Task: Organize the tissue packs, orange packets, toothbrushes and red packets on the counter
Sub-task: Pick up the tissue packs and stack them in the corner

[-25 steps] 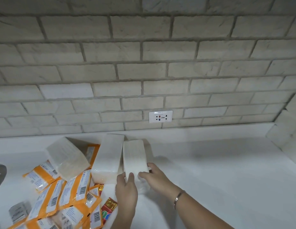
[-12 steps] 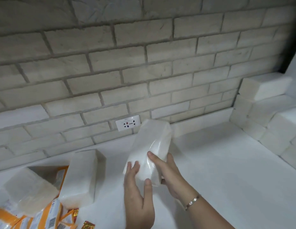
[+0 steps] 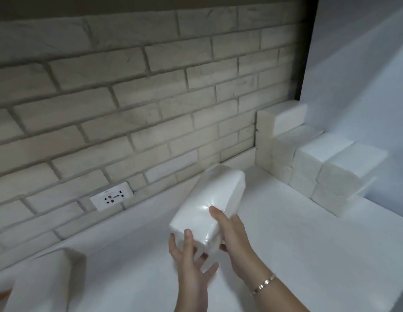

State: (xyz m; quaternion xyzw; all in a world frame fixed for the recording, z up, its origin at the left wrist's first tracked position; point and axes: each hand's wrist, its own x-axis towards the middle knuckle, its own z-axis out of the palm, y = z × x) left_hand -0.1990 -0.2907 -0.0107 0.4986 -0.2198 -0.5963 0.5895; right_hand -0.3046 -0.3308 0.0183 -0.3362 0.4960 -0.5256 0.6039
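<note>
White table across lower frame. Lower left: second pack on it. Centre: left hand cups near end of pack, right hand grips its right side; pack held off the table, tilted up-right. Right: stack of packs in corner. Socket on brick wall.
</note>
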